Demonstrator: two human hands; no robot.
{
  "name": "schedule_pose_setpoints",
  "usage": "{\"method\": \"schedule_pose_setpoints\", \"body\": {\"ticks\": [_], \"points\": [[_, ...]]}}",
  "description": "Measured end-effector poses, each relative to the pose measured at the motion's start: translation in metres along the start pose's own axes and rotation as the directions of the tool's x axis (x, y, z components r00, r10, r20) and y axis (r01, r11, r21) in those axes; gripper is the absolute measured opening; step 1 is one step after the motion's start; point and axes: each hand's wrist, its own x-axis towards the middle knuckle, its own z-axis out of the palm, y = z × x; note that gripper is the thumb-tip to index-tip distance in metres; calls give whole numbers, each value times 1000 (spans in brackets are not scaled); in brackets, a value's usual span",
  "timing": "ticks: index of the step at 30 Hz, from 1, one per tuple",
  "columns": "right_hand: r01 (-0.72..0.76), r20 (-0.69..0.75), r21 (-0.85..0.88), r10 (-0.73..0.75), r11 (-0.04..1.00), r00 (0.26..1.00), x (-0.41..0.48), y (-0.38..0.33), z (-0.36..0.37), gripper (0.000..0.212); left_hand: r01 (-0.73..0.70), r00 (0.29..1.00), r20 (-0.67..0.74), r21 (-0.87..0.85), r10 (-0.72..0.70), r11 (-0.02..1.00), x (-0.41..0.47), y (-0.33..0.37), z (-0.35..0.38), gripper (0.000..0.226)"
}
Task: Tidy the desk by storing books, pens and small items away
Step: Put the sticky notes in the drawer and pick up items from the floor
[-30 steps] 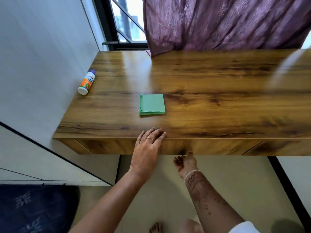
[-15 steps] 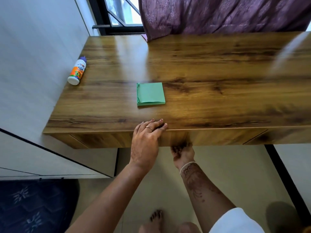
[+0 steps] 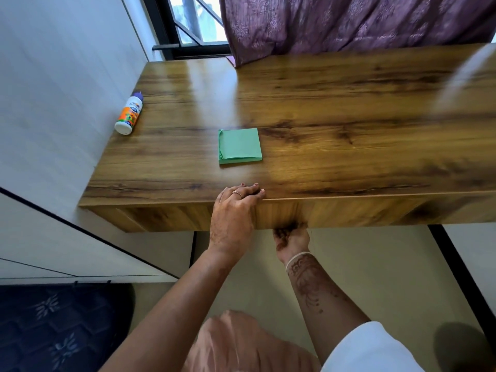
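While my left hand (image 3: 233, 210) lies flat on the tabletop (image 3: 349, 116) edge, my right hand (image 3: 291, 238) reaches under the drawer (image 3: 349, 213), grip unseen; I'd pull straight, bracing left. Just beyond sits the pad (image 3: 239, 146), glue (image 3: 129, 114) far left.

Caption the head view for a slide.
Left hand rests on the desk edge, right hand reaches under its front; a green pad and a bottle lie on top.

- L grip (image 3: 232, 210): thin gold-tone ring (image 3: 237, 194) on one finger; forearm bare.
- R grip (image 3: 291, 238): white band (image 3: 298, 257) at wrist, dark henna (image 3: 308, 283) either side of band.
- White sleeve (image 3: 373, 347) further up arm from band; peach garment (image 3: 241, 342).
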Motion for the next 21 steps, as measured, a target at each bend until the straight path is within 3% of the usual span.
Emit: {"method": "schedule_pose_setpoints", "body": {"ticks": [9, 14, 21], "points": [[-21, -104, 7, 21, 1000, 994, -31, 12, -45, 40, 72, 997, 6, -45, -71, 996, -1, 7, 1, 41], [-64, -121, 17, 66, 998, 990, -57, 14, -76, 37, 118, 993, 34, -133, -114, 984, -17, 23, -8, 28], [-131, -192, -135, 104, 982, 976, -90, 5, -94, 32, 66, 994, 96, -80, -58, 995, -99, 42, -9, 23]]}}
